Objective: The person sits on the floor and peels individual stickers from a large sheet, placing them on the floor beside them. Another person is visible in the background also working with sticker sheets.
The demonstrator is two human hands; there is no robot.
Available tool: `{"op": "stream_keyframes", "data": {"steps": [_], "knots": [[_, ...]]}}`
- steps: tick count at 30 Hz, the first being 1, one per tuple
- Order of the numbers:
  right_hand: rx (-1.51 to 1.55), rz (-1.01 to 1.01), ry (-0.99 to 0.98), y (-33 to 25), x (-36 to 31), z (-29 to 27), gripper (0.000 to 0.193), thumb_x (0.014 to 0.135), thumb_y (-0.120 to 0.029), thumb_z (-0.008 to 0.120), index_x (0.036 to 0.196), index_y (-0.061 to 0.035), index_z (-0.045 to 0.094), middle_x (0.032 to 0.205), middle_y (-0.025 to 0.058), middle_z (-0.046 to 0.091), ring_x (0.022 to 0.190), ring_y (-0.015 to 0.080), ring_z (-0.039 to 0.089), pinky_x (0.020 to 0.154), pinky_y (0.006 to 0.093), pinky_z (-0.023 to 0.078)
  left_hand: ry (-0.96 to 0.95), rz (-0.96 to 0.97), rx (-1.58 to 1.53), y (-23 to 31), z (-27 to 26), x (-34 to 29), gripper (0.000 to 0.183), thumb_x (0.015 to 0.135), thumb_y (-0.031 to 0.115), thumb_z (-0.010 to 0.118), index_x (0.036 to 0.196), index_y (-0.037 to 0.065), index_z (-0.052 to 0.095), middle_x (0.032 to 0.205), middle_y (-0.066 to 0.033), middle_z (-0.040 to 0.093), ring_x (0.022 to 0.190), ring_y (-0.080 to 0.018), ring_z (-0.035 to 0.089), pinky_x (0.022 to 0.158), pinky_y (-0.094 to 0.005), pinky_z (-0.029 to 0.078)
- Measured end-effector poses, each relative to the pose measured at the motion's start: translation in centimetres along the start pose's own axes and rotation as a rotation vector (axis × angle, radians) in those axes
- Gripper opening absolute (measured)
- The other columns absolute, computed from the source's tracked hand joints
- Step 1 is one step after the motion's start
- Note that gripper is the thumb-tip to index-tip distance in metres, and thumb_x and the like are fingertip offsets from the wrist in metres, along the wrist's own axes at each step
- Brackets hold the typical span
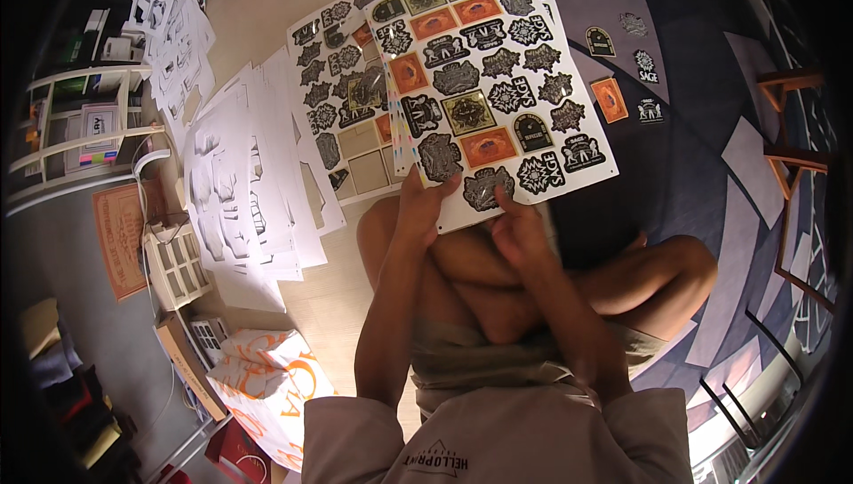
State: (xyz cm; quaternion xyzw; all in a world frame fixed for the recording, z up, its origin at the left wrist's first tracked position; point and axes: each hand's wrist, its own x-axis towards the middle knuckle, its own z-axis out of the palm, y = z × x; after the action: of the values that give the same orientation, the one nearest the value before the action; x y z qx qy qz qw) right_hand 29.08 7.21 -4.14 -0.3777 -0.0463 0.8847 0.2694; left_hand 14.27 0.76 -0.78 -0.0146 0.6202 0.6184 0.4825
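Observation:
A white sticker sheet (511,67) covered in black, orange and gold stickers is held up over my crossed legs. My left hand (423,206) grips its lower left corner, thumb on top. At the bottom edge, my right hand (520,228) pinches the sheet, its thumb close to a black sticker (489,189); its other fingers are partly hidden beneath. More sheets lie behind this one. To the left, another sticker sheet (322,125) rests on the floor with several blank spots. Loose on the dark carpet at right are an orange sticker (609,99), an arched sticker (601,41) and several black ones.
White sheets with cut-out gaps (235,191) pile up at left, with more scraps (173,48) beyond. A white rack (84,142), an orange-and-white bag (267,377) and a cardboard box (191,368) stand along the left side. Wooden furniture legs (786,164) rise at far right.

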Motion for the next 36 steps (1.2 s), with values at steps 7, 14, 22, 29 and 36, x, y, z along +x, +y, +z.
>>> {"op": "stream_keyframes", "data": {"steps": [7,14,22,29,36], "knots": [[0.105,0.064,-0.072,0.3,0.8,-1.1,0.038,0.097,-0.001,0.058,0.134,-0.0078,0.051,0.127,0.0058,0.060,0.120,0.0217,0.058,0.106,0.0425,0.047,-0.060,-0.028,-0.158,0.1,-0.4,0.6,0.049,0.089,-0.004,0.067,0.135,0.001,0.050,0.121,-0.0111,0.064,0.106,-0.0229,0.065,0.092,-0.0371,0.058],[0.084,0.073,-0.135,0.2,1.3,-1.4,0.037,0.096,-0.002,0.059,0.133,-0.0077,0.052,0.127,0.0069,0.060,0.120,0.0219,0.058,0.107,0.0432,0.046,-0.053,-0.083,-0.204,0.2,-0.6,0.7,0.050,0.086,-0.005,0.069,0.133,0.000,0.052,0.121,-0.0111,0.064,0.105,-0.0226,0.066,0.093,-0.0371,0.057],[-0.230,0.074,-0.061,-1.6,0.8,-0.1,0.035,0.096,-0.010,0.065,0.129,-0.0076,0.053,0.121,0.0061,0.064,0.107,0.0202,0.064,0.091,0.0418,0.055,-0.049,-0.051,-0.200,1.2,-0.6,2.3,0.033,0.099,0.016,0.060,0.127,-0.001,0.055,0.115,-0.0120,0.067,0.099,-0.0217,0.068,0.085,-0.0364,0.059],[-1.420,0.110,0.246,-3.9,-2.7,2.9,0.022,0.089,-0.023,0.076,0.095,-0.0057,0.065,0.093,0.0073,0.068,0.083,0.0162,0.064,0.068,0.0337,0.053,-0.130,-0.199,-0.279,3.2,-2.5,6.8,0.035,0.098,0.019,0.064,0.125,-0.001,0.057,0.113,-0.0113,0.068,0.093,-0.0231,0.071,0.078,-0.0368,0.061],[-1.891,-1.185,-0.237,-4.5,3.9,5.9,0.046,0.079,-0.023,0.083,0.111,0.0030,0.063,0.118,0.0199,0.061,0.107,0.0345,0.060,0.091,0.0437,0.050,-0.247,-0.205,-0.369,2.0,-2.4,7.6,0.034,0.096,0.015,0.066,0.124,0.000,0.057,0.113,-0.0110,0.068,0.095,-0.0227,0.070,0.080,-0.0365,0.060]]}}
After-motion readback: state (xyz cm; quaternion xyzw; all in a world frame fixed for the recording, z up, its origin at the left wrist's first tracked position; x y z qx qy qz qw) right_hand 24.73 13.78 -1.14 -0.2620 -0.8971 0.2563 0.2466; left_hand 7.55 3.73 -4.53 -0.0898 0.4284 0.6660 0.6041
